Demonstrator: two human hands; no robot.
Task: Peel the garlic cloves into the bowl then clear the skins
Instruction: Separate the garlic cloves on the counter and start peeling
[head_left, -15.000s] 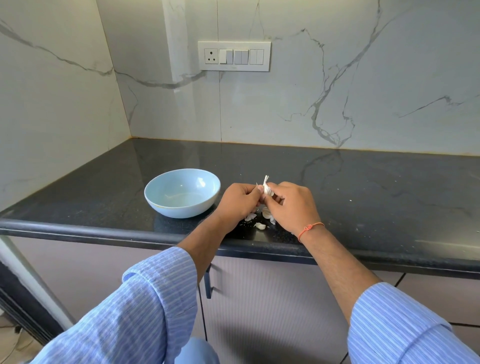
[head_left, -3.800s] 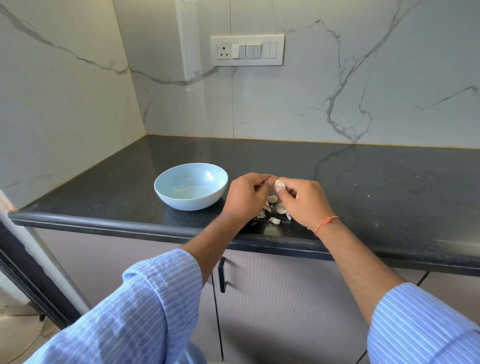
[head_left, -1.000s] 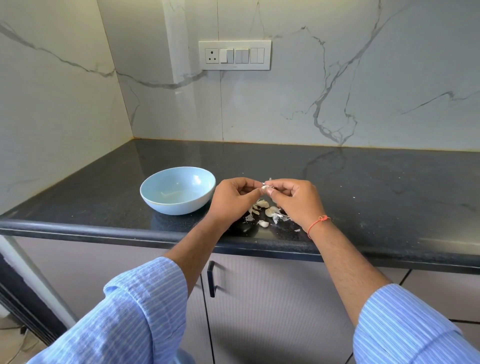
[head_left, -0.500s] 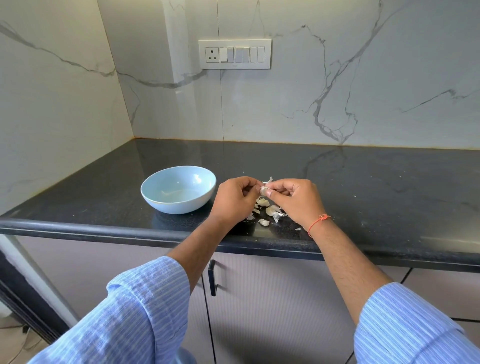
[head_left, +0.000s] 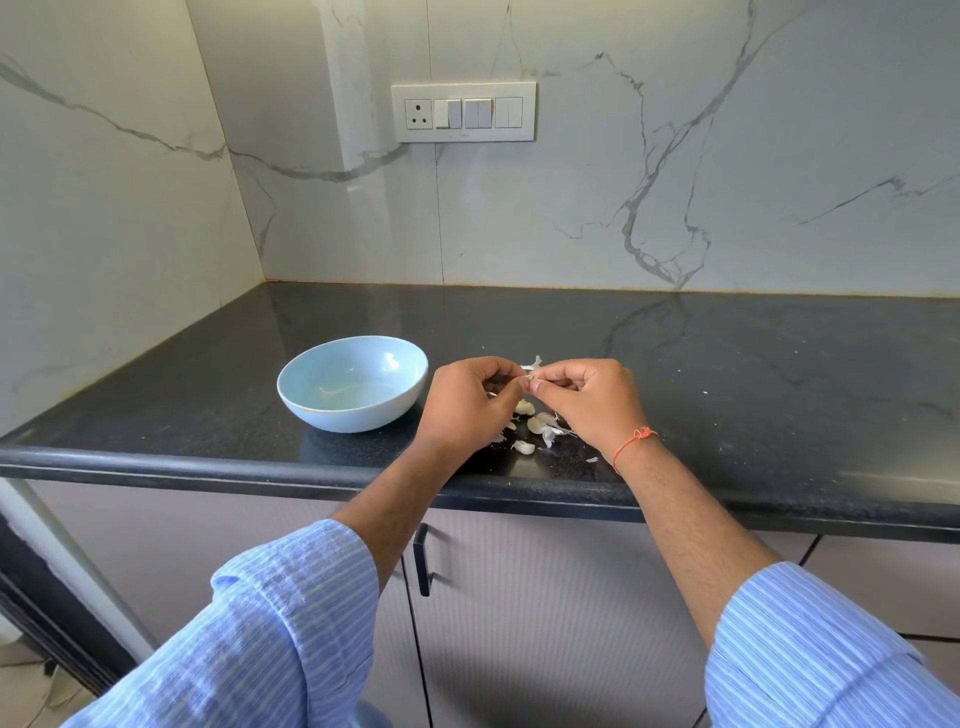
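The left hand (head_left: 467, 402) and the right hand (head_left: 592, 400) meet above the counter (head_left: 727, 374), fingertips together, both pinching one small garlic clove (head_left: 531, 375) between them. A thin flap of white skin sticks up from the clove just above the fingertips. The fingers of both hands are curled in tight around it, so little of the clove itself shows.

Compared with half a second ago, the hands have hardly moved: they stay in the same spot to the right of the bowl, and the clove is still held between the same fingertips. The flap of skin stands up in much the same way as before. Fifteen seconds ago the hands held the garlic a little lower and closer together, with fewer scraps lying under them.

The light blue bowl (head_left: 353, 382) sits on the counter just left of the left hand, apart from it. It looks empty of cloves, though a pale glare on its bottom makes this hard to tell.

Below and between the hands, loose cloves and skins (head_left: 537, 428) lie scattered on the dark counter near its front edge. A few tiny flakes lie a bit further right, near the right wrist, which wears an orange thread (head_left: 631, 441). Both forearms come out of rolled blue striped sleeves (head_left: 291, 597).
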